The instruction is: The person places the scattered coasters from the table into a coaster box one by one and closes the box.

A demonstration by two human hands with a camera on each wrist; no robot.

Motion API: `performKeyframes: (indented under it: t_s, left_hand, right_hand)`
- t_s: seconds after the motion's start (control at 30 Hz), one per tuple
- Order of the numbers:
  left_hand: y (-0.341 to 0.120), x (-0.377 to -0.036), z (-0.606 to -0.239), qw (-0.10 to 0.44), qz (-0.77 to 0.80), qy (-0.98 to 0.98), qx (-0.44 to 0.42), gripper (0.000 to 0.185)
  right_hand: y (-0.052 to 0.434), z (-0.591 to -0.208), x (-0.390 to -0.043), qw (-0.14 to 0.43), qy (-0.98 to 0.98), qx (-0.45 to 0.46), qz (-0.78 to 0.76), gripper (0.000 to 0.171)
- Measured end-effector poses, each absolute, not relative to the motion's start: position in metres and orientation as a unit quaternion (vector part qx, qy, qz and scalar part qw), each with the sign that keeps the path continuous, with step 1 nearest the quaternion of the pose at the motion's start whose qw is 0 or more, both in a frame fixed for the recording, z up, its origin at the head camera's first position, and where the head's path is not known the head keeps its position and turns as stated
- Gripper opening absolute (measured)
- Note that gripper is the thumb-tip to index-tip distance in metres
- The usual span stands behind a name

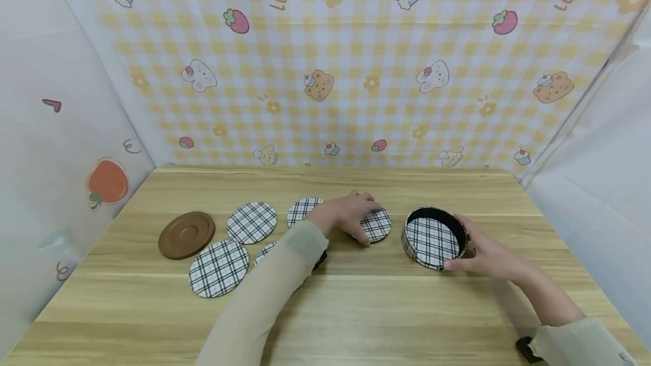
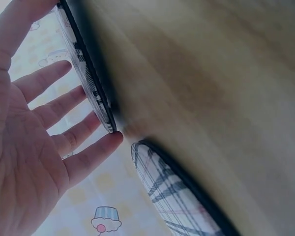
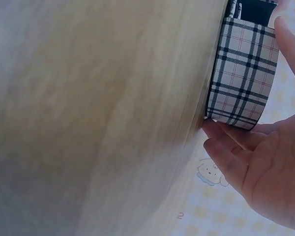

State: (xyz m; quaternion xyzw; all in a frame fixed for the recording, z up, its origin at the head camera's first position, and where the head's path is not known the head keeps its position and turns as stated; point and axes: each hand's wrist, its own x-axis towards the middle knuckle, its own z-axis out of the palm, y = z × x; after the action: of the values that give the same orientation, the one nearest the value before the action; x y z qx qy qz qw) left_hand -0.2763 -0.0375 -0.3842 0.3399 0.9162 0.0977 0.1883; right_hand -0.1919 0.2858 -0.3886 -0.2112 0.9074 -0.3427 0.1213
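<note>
Here the left hand [image 1: 351, 214] lies over a flat, round plaid coaster [image 1: 377, 225] on the pale wood-grain table [image 1: 356, 298]. The left wrist view shows its fingers [image 2: 73, 132] straight and spread, tips touching the coaster's thin dark edge, which stands a little off the tabletop there; nothing is curled round it. A second plaid coaster [image 2: 172, 196] lies flat just beside it in that view.

The right hand [image 1: 488, 253] cups the near right side of a shallow round plaid tin [image 1: 434, 237], just right of the coaster and not touching it. Its wall is wrapped in black-and-cream check with fine red lines, and its inside looks dark. In the right wrist view the fingertips [image 3: 221, 137] press the base of the wall while the thumb rests along its upper edge, so the hand grips the tin lightly from the side.

To the left, three more checked discs [image 1: 251, 222] lie flat on the table, with another partly hidden by the left sleeve [image 1: 264, 298]. Farthest left sits a smooth brown round lid [image 1: 186, 234] with a raised rim. Yellow gingham sheeting [image 1: 356, 72] printed with bears, strawberries and cupcakes backs the table.
</note>
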Motion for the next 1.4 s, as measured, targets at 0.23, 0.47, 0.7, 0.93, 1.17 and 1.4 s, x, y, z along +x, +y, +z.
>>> performKeyframes:
  t_s: [0.23,0.47,0.7,0.93,1.17,1.4]
  left_hand:
    - [-0.039,-0.275,-0.382,0.182,0.105,0.914,0.346,0.087]
    - [-0.040,-0.273,-0.377,0.181,0.118,0.912,0.348,0.086]
    - [-0.038,-0.269,-0.364,0.168,0.118,0.911,0.358,0.088]
    - [-0.031,-0.264,-0.358,0.153,0.102,0.903,0.387,0.090]
    - [-0.021,-0.261,-0.352,0.140,0.088,0.900,0.402,0.091]
    - [-0.011,-0.258,-0.349,0.141,0.084,0.893,0.418,0.090]
  right_hand:
    - [0.286,-0.388,-0.193,0.121,0.908,-0.211,-0.340,0.107]
    - [0.286,-0.387,-0.192,0.123,0.908,-0.211,-0.341,0.108]
    - [0.285,-0.385,-0.192,0.122,0.905,-0.216,-0.347,0.108]
    - [0.285,-0.384,-0.191,0.125,0.907,-0.211,-0.343,0.110]
    - [0.286,-0.385,-0.191,0.125,0.906,-0.211,-0.345,0.111]
    - [0.286,-0.386,-0.191,0.122,0.904,-0.213,-0.349,0.110]
